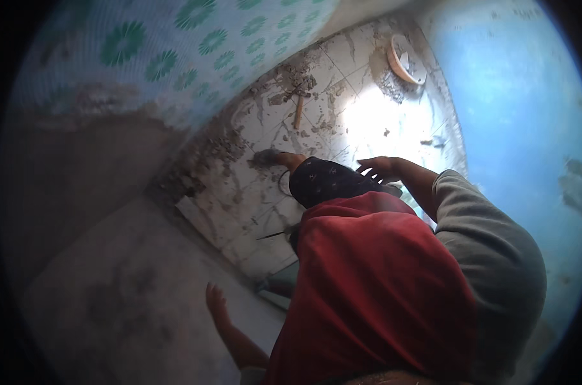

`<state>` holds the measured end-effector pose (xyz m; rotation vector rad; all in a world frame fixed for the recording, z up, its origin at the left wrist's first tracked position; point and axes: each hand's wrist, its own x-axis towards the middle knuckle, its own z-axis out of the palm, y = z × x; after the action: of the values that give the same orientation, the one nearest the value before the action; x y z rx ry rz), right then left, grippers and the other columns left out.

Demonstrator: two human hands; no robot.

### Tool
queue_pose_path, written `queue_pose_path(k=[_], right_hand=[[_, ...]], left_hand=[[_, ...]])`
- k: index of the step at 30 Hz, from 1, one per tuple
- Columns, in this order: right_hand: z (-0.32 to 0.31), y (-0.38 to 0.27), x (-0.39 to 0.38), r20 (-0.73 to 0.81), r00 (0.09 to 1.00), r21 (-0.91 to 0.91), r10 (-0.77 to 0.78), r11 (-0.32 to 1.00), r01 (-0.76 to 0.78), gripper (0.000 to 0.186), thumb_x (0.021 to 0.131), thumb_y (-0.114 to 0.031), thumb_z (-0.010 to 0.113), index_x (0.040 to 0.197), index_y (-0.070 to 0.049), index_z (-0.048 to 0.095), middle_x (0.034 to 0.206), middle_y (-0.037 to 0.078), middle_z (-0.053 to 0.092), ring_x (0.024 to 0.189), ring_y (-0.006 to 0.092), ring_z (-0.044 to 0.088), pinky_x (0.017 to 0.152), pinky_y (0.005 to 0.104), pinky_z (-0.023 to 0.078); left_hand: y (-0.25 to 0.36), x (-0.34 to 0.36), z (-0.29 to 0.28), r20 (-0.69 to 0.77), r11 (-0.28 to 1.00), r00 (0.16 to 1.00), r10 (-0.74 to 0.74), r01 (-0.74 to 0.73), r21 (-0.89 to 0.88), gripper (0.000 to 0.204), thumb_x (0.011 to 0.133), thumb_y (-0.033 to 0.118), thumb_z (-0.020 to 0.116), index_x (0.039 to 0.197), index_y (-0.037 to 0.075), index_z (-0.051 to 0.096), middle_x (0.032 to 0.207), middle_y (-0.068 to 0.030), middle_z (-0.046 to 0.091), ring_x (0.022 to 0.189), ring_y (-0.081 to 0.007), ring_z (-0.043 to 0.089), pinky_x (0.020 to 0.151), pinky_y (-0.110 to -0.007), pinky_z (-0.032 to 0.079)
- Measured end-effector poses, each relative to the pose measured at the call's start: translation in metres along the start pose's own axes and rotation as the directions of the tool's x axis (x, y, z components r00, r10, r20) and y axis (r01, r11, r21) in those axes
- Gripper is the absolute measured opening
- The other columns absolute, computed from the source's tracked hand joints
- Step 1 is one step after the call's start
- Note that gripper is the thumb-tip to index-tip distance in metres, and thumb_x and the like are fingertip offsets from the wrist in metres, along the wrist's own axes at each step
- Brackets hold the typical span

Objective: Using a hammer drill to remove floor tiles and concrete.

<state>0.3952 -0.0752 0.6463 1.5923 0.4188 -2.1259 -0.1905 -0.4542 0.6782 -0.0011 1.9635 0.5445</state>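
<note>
My left hand [218, 304] hangs at the lower left, close to the pale grey wall surface [130, 295], and holds nothing. Its fingers are loosely stretched; I cannot tell if it touches the wall. Beside my dark patterned trouser leg [326, 181], my right hand [380, 169] is held out over the tiled floor [326, 138], fingers apart and nothing in them. Ahead of my foot [265, 158] lies a tool with a wooden handle [298, 113], its far end lost among broken rubble [297, 83].
A shallow pale basin [407, 69] stands tilted at the far right, something light inside. Rubble [204, 157] lines the left wall's foot, below green-flowered wall covering [212, 42]. A thin dark rod [271, 235] shows near my legs. A blue wall [515, 96] rises at right.
</note>
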Motion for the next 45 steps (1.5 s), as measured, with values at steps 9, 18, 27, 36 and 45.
queue_pose_path(k=[9,18,27,36,45], right_hand=[[0.008,0.301,0.067,-0.372,0.911,0.415,0.180,0.910,-0.010,0.069,0.089,-0.057,0.052,0.138,-0.009,0.044,0.138,0.017,0.045,0.109,0.0345,0.056,0.083,0.0478,0.053],[-0.066,0.264,0.085,-0.515,0.741,0.504,-0.431,0.547,0.669,0.063,0.091,-0.054,0.051,0.131,-0.006,0.051,0.128,0.014,0.054,0.104,0.0269,0.058,0.086,0.0390,0.051],[-0.126,0.316,0.042,-0.507,0.694,0.478,-0.511,0.503,0.720,0.060,0.093,-0.050,0.050,0.123,0.001,0.058,0.110,0.011,0.066,0.096,0.0195,0.061,0.091,0.0289,0.045],[-0.314,0.243,-0.121,-0.641,0.526,-0.070,-0.559,0.725,0.685,0.050,0.086,-0.035,0.064,0.120,0.001,0.059,0.105,0.014,0.066,0.091,0.0212,0.059,0.080,0.0323,0.048],[-0.465,0.357,-0.118,-0.923,0.323,0.056,-0.211,0.757,0.651,0.044,0.087,-0.039,0.062,0.113,-0.003,0.062,0.099,0.008,0.066,0.075,0.0161,0.058,0.064,0.0292,0.046]], left_hand=[[0.074,-0.078,0.117,0.231,0.777,0.813,0.534,-0.580,0.244,0.050,0.094,0.020,0.055,0.138,-0.001,0.041,0.130,-0.0129,0.050,0.115,-0.0201,0.049,0.097,-0.032,0.039],[-0.118,-0.044,0.066,0.041,0.948,0.994,0.097,-0.105,0.302,0.038,0.097,0.030,0.049,0.123,0.003,0.054,0.090,-0.0042,0.053,0.072,-0.0127,0.049,0.060,-0.030,0.043],[-0.144,-0.086,0.197,-0.019,0.981,0.995,0.101,-0.097,0.167,0.038,0.096,0.032,0.048,0.123,0.004,0.053,0.091,-0.0046,0.054,0.074,-0.0135,0.051,0.060,-0.031,0.043],[0.034,-0.164,0.462,-0.068,0.982,0.983,0.171,-0.165,0.089,0.046,0.095,0.030,0.051,0.135,0.008,0.046,0.093,-0.0037,0.055,0.075,-0.0142,0.053,0.060,-0.029,0.042],[0.105,-0.159,0.560,0.306,0.929,0.917,0.256,-0.321,0.185,0.044,0.093,0.025,0.055,0.133,0.009,0.047,0.085,0.0012,0.052,0.068,-0.0076,0.047,0.054,-0.023,0.038]])
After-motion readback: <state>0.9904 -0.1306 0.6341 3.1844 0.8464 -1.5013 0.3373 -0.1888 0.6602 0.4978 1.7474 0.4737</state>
